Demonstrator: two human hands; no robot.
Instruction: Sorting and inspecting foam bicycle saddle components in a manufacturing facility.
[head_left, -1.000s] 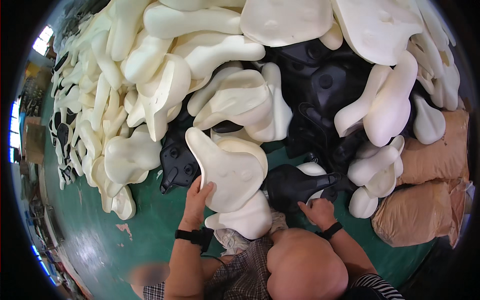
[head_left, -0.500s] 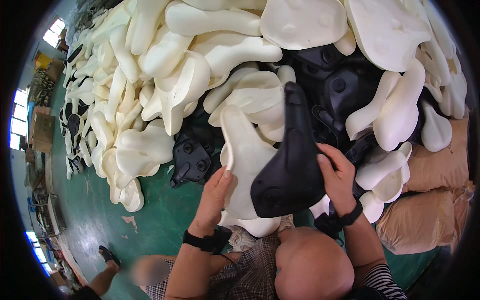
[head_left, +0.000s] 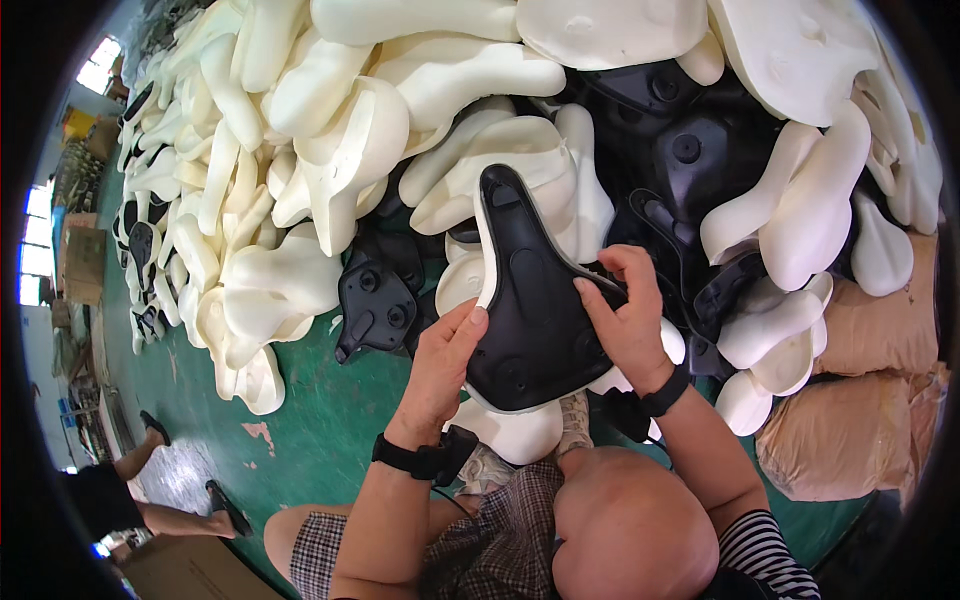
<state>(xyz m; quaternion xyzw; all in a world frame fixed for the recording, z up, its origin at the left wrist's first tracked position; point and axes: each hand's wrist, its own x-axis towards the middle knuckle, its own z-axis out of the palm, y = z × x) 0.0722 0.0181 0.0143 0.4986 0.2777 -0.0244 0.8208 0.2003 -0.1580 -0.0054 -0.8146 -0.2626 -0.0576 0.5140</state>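
Note:
A black plastic bicycle saddle base (head_left: 535, 310) lies over a cream foam saddle pad (head_left: 487, 262), nose pointing away from me. Only a thin rim of the pad shows around the base. My left hand (head_left: 438, 372) grips the left edge of both, thumb on top. At the right edge, my right hand (head_left: 632, 325) holds the base with its thumb on the upper side and its fingers curled, partly hidden. A pile of cream foam pads (head_left: 345, 150) rises just beyond, and several loose black bases (head_left: 378, 300) lie among them.
Brown wrapped sacks (head_left: 850, 435) stand at the right. A loose foam pad (head_left: 515, 430) sits by my feet. On the green floor (head_left: 330, 400) at the left, another person's legs (head_left: 180, 520) show beside a cardboard box (head_left: 190, 575).
The black base has moved left and turned, from beside the foam pad to lying over it. My right hand has shifted left and up with it. Another person's legs have come further into view.

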